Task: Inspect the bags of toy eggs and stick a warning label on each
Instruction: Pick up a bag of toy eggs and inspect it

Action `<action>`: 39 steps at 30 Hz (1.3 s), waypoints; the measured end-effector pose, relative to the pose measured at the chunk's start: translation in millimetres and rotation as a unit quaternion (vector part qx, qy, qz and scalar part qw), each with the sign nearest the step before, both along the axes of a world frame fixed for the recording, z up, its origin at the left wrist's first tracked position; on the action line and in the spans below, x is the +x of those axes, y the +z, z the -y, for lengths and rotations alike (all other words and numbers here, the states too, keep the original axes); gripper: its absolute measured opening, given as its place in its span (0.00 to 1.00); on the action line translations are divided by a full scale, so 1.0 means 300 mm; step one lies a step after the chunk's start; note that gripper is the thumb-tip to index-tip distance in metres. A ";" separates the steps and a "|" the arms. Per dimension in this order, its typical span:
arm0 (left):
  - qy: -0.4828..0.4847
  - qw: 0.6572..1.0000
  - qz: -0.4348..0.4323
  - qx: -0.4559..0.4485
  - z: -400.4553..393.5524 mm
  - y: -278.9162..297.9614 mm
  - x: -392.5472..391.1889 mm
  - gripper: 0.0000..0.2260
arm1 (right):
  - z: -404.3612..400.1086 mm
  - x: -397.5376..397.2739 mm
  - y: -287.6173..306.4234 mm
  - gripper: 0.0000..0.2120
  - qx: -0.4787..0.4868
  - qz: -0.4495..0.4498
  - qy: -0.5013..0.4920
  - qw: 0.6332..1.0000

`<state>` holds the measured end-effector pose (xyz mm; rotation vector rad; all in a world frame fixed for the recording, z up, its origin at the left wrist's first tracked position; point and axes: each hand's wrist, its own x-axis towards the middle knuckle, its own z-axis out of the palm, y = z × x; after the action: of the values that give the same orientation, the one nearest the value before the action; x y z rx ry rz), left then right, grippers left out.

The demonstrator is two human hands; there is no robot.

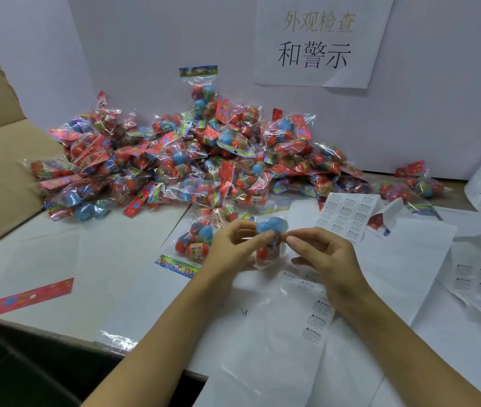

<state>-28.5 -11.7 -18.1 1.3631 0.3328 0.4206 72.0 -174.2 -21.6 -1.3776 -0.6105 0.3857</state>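
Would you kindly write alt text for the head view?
Both hands, left hand and right hand, hold one bag of toy eggs above a white table. Behind lies a pile of bags, with a warning label sheet alongside.

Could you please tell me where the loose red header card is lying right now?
In the head view the red header card lies flat on the table's near-left part, alone, left of the left hand and in front of the pile of bags.

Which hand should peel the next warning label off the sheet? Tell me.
Probably the right hand: the label sheet lies just beyond it, on its side. The left hand grips the bag of eggs and sits farther away.
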 end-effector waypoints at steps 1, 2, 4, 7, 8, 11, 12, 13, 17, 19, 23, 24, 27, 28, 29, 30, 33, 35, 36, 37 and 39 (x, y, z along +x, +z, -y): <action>-0.003 1.000 0.000 -0.013 -0.001 0.000 0.001 0.12 | -0.002 0.003 -0.002 0.10 -0.009 0.005 -0.030 1.000; -0.011 1.000 0.000 -0.027 -0.001 0.002 0.001 0.09 | -0.003 0.007 -0.003 0.10 -0.020 0.008 -0.060 0.998; -0.040 0.998 -0.005 -0.046 0.000 0.007 0.002 0.05 | -0.005 0.016 -0.006 0.14 -0.043 0.001 -0.090 0.995; -0.092 0.993 -0.019 -0.074 0.011 0.014 0.000 0.08 | -0.007 0.021 -0.002 0.18 -0.065 -0.023 -0.071 0.995; -0.099 0.992 -0.026 -0.074 0.014 0.015 0.001 0.10 | -0.006 0.019 0.002 0.14 -0.062 -0.024 -0.062 0.996; -0.086 0.993 -0.036 -0.076 0.024 0.021 0.001 0.11 | -0.005 0.006 0.015 0.06 -0.053 -0.012 -0.050 0.997; -0.075 0.993 -0.041 -0.076 0.024 0.022 0.002 0.10 | -0.005 0.002 0.017 0.06 -0.053 -0.010 -0.046 0.997; -0.067 0.994 -0.047 -0.073 0.023 0.024 0.002 0.10 | -0.004 -0.001 0.019 0.08 -0.052 -0.013 -0.039 0.998; -0.080 0.994 -0.058 -0.047 0.026 0.023 -0.001 0.08 | -0.006 -0.011 0.023 0.15 -0.048 -0.048 -0.012 0.998; -0.086 0.994 -0.060 -0.036 0.029 0.023 -0.003 0.08 | -0.006 -0.002 0.018 0.10 -0.052 -0.052 -0.027 0.997; -0.094 0.993 -0.054 -0.042 0.023 0.015 0.002 0.06 | -0.009 0.004 0.017 0.06 -0.044 -0.061 -0.051 0.996; -0.098 0.993 -0.047 -0.046 0.019 0.011 0.002 0.06 | -0.009 0.005 0.021 0.06 -0.034 -0.074 -0.058 0.995; -0.127 0.990 -0.049 -0.026 0.013 0.001 -0.002 0.17 | -0.002 0.017 0.034 0.07 0.024 -0.129 -0.068 0.989; -0.141 0.988 -0.054 -0.010 0.014 -0.004 -0.004 0.19 | 0.003 0.021 0.036 0.06 0.035 -0.140 -0.066 0.987; -0.155 0.986 -0.055 0.005 0.017 -0.008 -0.005 0.18 | 0.006 0.026 0.036 0.07 0.040 -0.145 -0.060 0.987; -0.163 0.985 -0.055 0.017 0.020 -0.012 -0.006 0.15 | 0.009 0.027 0.039 0.08 0.040 -0.145 -0.051 0.987; -0.147 0.988 -0.048 0.024 0.020 -0.013 -0.005 0.13 | 0.006 0.029 0.036 0.15 0.014 -0.123 -0.032 0.992; -0.129 0.991 -0.024 0.003 0.018 -0.006 -0.005 0.15 | 0.005 0.027 0.029 0.19 -0.016 -0.088 -0.021 0.996; -0.124 0.992 -0.010 -0.012 0.016 -0.004 -0.005 0.16 | 0.005 0.024 0.026 0.23 -0.029 -0.074 -0.012 0.997; -0.120 0.992 -0.002 -0.025 0.015 -0.003 -0.005 0.17 | 0.006 0.019 0.024 0.27 -0.042 -0.064 0.001 0.997; -0.118 0.992 0.006 -0.039 0.015 0.000 -0.005 0.20 | 0.005 0.004 0.025 0.31 -0.076 -0.041 0.023 0.996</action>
<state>-30.1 -16.2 -18.2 1.3056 0.1731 0.2176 73.2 -175.6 -14.1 -1.4864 -0.5554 0.5325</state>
